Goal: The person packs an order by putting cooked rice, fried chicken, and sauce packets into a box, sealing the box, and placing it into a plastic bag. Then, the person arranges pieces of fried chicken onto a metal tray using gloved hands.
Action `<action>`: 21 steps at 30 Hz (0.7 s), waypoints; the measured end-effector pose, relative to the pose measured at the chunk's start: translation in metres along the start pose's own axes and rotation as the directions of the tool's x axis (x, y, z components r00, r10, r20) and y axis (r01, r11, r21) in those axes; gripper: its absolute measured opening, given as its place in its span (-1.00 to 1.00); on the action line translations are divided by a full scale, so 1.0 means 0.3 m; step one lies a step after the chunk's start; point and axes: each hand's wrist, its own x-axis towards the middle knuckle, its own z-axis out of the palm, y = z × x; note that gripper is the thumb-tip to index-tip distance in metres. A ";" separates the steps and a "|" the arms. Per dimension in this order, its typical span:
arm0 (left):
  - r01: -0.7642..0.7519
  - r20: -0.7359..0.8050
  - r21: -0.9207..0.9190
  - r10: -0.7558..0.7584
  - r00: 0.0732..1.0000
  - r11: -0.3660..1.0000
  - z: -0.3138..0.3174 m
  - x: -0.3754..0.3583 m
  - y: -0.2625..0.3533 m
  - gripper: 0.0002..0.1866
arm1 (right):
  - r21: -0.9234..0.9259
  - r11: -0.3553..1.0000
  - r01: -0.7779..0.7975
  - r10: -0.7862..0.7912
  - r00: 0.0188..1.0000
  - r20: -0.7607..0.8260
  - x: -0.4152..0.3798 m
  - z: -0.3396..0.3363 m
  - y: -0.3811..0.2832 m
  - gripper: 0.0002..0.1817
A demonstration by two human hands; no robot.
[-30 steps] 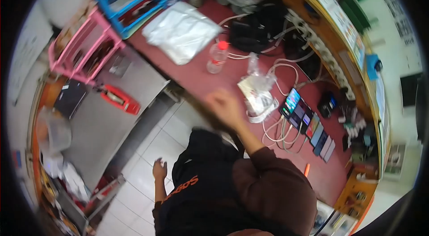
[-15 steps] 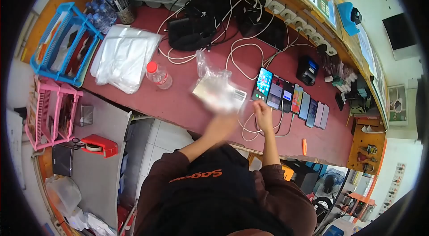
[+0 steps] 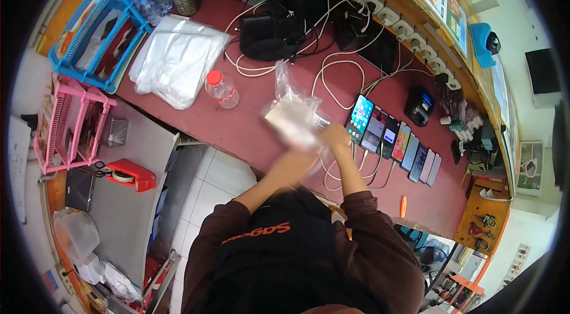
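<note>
My left hand [image 3: 295, 166] is smeared by motion at the front of the red table. It is on a pale, flat packet [image 3: 292, 124], blurred as well, which overlaps a crumpled clear plastic bag [image 3: 285, 83]. My right hand [image 3: 335, 137] is closed at the packet's right side; its fingertips are hidden, and I cannot tell what they hold. Just right of that hand lies a lit phone [image 3: 360, 115], first in a row of several phones. White cables [image 3: 332, 178] loop on the table below it.
A red-capped bottle [image 3: 223, 90] stands left of the packet, beside a stack of plastic bags [image 3: 178, 61]. Black pouches and cables [image 3: 267, 38] lie behind. Sockets [image 3: 409, 32] line the back edge. An orange cutter [image 3: 403, 206] lies front right; blue trays [image 3: 98, 38] stand far left.
My right hand has come left, from beside the lit phone to the packet's right side. My left hand stays blurred at the packet. The whole view has shifted slightly.
</note>
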 end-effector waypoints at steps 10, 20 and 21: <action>0.148 -0.375 -0.192 -0.212 0.903 0.970 0.123 -0.408 -0.038 -0.59 | 0.011 0.993 0.120 -0.104 0.903 -0.417 -0.072 0.173 0.051 -0.26; 0.473 -0.356 -0.868 -0.853 -0.381 0.151 1.009 -1.686 0.278 -0.67 | -0.293 0.932 0.213 -0.361 0.613 -0.703 -0.212 0.392 -0.102 -0.50; 0.428 -0.330 -0.897 -0.810 -0.484 0.109 1.095 -1.761 0.399 -0.68 | -0.270 0.944 0.190 -0.327 0.653 -0.683 -0.216 0.411 -0.106 -0.47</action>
